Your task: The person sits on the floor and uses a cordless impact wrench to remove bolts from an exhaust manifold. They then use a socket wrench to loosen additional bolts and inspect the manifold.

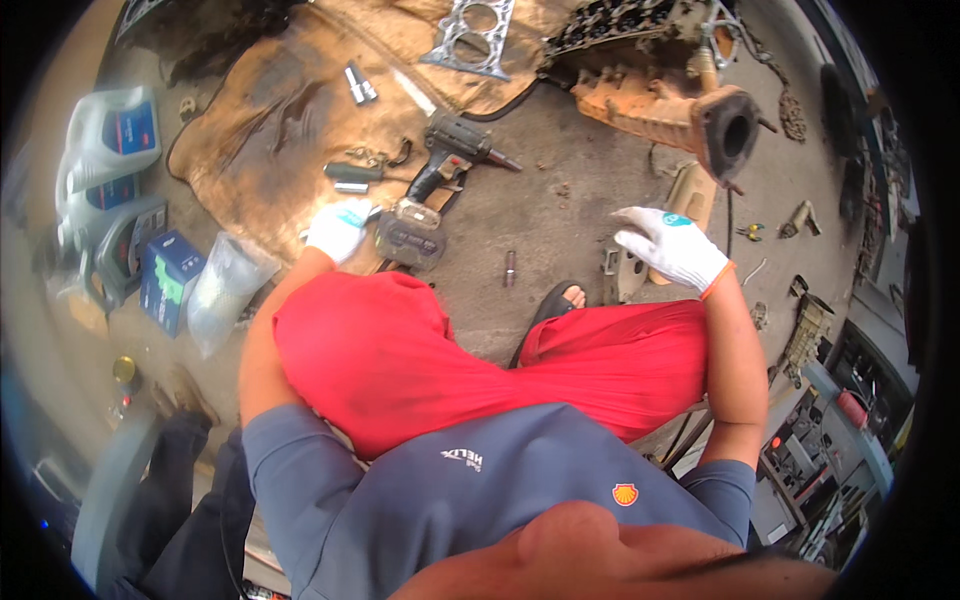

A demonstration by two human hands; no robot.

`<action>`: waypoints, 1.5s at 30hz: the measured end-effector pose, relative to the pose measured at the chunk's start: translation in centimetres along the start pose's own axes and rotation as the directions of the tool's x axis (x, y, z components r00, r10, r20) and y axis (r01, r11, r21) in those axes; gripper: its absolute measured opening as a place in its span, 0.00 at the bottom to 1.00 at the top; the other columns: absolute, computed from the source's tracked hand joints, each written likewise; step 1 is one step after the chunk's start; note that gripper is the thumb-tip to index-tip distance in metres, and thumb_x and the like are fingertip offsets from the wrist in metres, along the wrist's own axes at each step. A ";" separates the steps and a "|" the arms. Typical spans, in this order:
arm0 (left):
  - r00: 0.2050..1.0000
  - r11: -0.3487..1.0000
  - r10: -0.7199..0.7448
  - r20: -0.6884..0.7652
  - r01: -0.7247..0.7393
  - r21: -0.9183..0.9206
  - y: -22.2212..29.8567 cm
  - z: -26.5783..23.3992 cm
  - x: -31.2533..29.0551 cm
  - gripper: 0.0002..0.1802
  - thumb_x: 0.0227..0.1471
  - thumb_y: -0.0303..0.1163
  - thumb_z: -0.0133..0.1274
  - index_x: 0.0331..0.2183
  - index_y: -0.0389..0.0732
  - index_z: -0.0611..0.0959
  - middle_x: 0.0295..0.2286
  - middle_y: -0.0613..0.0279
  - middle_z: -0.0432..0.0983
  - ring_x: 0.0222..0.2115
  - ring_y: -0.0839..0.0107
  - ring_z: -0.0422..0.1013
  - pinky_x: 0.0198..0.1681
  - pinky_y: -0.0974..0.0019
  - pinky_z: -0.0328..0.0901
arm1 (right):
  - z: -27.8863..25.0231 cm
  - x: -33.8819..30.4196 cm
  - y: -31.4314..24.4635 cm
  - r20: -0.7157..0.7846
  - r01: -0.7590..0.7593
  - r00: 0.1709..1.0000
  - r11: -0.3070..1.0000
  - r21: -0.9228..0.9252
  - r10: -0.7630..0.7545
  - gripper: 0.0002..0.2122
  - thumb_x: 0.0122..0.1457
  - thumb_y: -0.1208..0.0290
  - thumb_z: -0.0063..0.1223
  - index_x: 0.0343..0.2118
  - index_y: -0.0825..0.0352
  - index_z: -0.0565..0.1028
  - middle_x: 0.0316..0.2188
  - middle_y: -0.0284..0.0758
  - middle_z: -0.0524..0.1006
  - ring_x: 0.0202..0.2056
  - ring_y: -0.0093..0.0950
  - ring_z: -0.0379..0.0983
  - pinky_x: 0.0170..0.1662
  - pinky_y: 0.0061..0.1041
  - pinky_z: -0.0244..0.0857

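Observation:
My left hand (338, 232), in a white glove, is closed at the edge of a stained tan sheet (240, 140). Bits of metal show on either side of its fingers, but I cannot make out what it holds. Just right of it lies a cordless impact wrench (440, 175) with a dark battery, its nose pointing right. A dark green-handled tool (350, 172) and a shiny socket (352, 187) lie just beyond the hand. Also gloved in white, my right hand (675, 243) has its fingers apart and nothing in them, above a metal part (625, 272) on the floor.
An engine head with a rusty orange manifold (650, 110) stands at the far right. Two sockets (360, 84) and a flat gasket (470, 40) lie on the sheet. Oil jugs (115, 140), a blue box (170, 280) and a plastic bag (230, 285) stand left. A small cylinder (510, 268) lies mid-floor. Another person's legs (190, 500) are lower left.

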State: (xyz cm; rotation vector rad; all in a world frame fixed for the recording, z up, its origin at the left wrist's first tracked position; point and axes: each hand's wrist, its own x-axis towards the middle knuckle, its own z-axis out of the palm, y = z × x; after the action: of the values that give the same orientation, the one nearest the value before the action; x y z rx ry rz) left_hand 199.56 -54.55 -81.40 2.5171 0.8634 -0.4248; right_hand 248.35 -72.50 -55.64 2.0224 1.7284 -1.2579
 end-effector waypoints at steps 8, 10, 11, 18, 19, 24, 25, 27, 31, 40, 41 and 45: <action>0.954 0.897 -0.292 0.072 0.300 -0.326 -3.8 -11.8 -6.1 0.20 0.57 0.35 0.55 0.51 0.45 0.80 0.35 0.52 0.82 0.35 0.49 0.79 0.39 0.52 0.70 | -1.5 -2.7 -3.7 -0.085 0.104 0.992 0.984 0.145 -0.092 0.23 0.68 0.52 0.52 0.57 0.64 0.76 0.49 0.45 0.81 0.51 0.44 0.78 0.55 0.37 0.71; 0.920 0.771 -0.379 -0.100 0.254 -0.585 -3.3 -15.0 -6.1 0.20 0.58 0.33 0.56 0.52 0.41 0.79 0.30 0.63 0.79 0.27 0.66 0.75 0.32 0.60 0.69 | -1.9 -2.7 -5.8 -0.039 0.190 0.982 0.968 0.166 -0.186 0.22 0.70 0.56 0.52 0.59 0.65 0.74 0.52 0.45 0.80 0.54 0.41 0.78 0.56 0.36 0.72; 0.880 0.492 -0.474 0.032 0.295 -0.819 -0.2 -18.8 -5.1 0.19 0.61 0.33 0.56 0.52 0.38 0.78 0.27 0.70 0.73 0.23 0.81 0.66 0.26 0.70 0.65 | -2.0 -2.9 -7.3 -0.015 0.149 0.988 0.940 0.306 -0.152 0.23 0.70 0.56 0.52 0.62 0.65 0.72 0.54 0.46 0.79 0.55 0.41 0.78 0.57 0.36 0.71; 0.957 -0.133 -0.220 -0.190 -0.222 -0.966 17.7 -28.3 2.2 0.18 0.65 0.46 0.54 0.43 0.39 0.78 0.31 0.63 0.81 0.29 0.76 0.77 0.33 0.68 0.72 | 1.5 -0.8 -14.3 -0.148 0.241 0.966 0.533 0.811 -0.212 0.35 0.69 0.65 0.57 0.73 0.69 0.53 0.64 0.48 0.69 0.66 0.37 0.66 0.68 0.37 0.61; 0.967 -0.061 -0.102 -0.235 -0.242 -0.968 19.7 -28.6 2.9 0.20 0.65 0.47 0.53 0.43 0.39 0.78 0.32 0.61 0.81 0.30 0.74 0.78 0.33 0.67 0.73 | 3.0 -0.4 -13.9 -0.182 0.224 0.974 0.471 0.853 -0.134 0.35 0.69 0.62 0.56 0.72 0.70 0.54 0.63 0.48 0.70 0.64 0.37 0.68 0.67 0.36 0.62; 0.950 0.034 -0.271 -0.157 -0.154 -0.988 25.7 -26.6 3.3 0.23 0.61 0.47 0.59 0.47 0.37 0.76 0.39 0.56 0.78 0.41 0.66 0.77 0.47 0.61 0.70 | 3.9 1.3 -13.2 -0.054 0.045 0.982 -0.051 0.998 -0.184 0.17 0.69 0.67 0.55 0.54 0.72 0.70 0.38 0.37 0.79 0.37 0.23 0.78 0.42 0.26 0.73; 0.947 0.036 -0.240 -0.215 -0.213 -0.976 24.7 -26.5 4.0 0.23 0.61 0.46 0.59 0.46 0.37 0.77 0.40 0.57 0.78 0.41 0.64 0.75 0.49 0.59 0.68 | 4.2 1.3 -12.9 -0.061 0.057 0.989 -0.033 0.998 -0.137 0.15 0.69 0.67 0.55 0.53 0.71 0.71 0.35 0.36 0.78 0.34 0.22 0.76 0.38 0.25 0.72; 0.935 -0.232 -0.336 -0.113 -0.198 -0.952 22.2 -27.0 6.2 0.19 0.64 0.43 0.57 0.46 0.39 0.74 0.40 0.57 0.78 0.42 0.67 0.76 0.52 0.59 0.71 | 4.4 1.2 -13.0 -0.040 0.042 0.998 0.039 0.998 -0.042 0.13 0.69 0.68 0.54 0.51 0.69 0.72 0.30 0.34 0.77 0.27 0.19 0.74 0.31 0.23 0.69; 0.818 -0.449 -0.568 -0.088 -0.397 -0.800 17.1 -28.8 11.3 0.16 0.67 0.40 0.54 0.44 0.38 0.71 0.37 0.52 0.79 0.38 0.61 0.81 0.45 0.57 0.78 | 3.6 0.4 -13.1 0.080 -0.116 0.991 0.372 0.921 0.110 0.14 0.69 0.65 0.55 0.52 0.68 0.73 0.24 0.29 0.76 0.21 0.17 0.68 0.25 0.20 0.64; 0.965 -0.739 -0.262 0.015 -0.191 -0.646 18.4 -28.2 12.2 0.13 0.66 0.43 0.55 0.39 0.43 0.75 0.24 0.63 0.74 0.23 0.64 0.76 0.24 0.60 0.75 | 4.3 0.5 -14.0 0.080 -0.088 0.995 0.152 0.984 0.060 0.14 0.72 0.62 0.51 0.49 0.69 0.74 0.18 0.28 0.69 0.18 0.19 0.63 0.26 0.23 0.65; 0.969 -0.741 -0.249 0.008 -0.184 -0.646 18.5 -28.3 12.1 0.13 0.66 0.42 0.55 0.38 0.43 0.75 0.23 0.63 0.74 0.21 0.65 0.74 0.22 0.62 0.72 | 4.5 0.4 -13.9 0.091 -0.096 0.995 0.120 0.988 0.047 0.13 0.72 0.63 0.50 0.48 0.69 0.74 0.17 0.28 0.67 0.17 0.19 0.63 0.27 0.24 0.66; 0.965 -0.759 -0.257 0.047 -0.171 -0.629 19.1 -27.7 12.3 0.14 0.66 0.42 0.55 0.36 0.42 0.74 0.23 0.63 0.74 0.21 0.64 0.75 0.22 0.62 0.72 | 3.9 0.1 -14.2 0.101 -0.105 0.992 -0.057 0.993 -0.070 0.15 0.75 0.60 0.43 0.43 0.69 0.73 0.14 0.28 0.64 0.14 0.21 0.61 0.29 0.30 0.69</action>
State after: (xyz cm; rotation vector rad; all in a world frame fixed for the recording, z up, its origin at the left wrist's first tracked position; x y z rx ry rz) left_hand 224.98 -48.04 -57.03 0.1850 0.6898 0.6915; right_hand 233.99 -70.70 -52.99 2.2305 0.3255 -3.2312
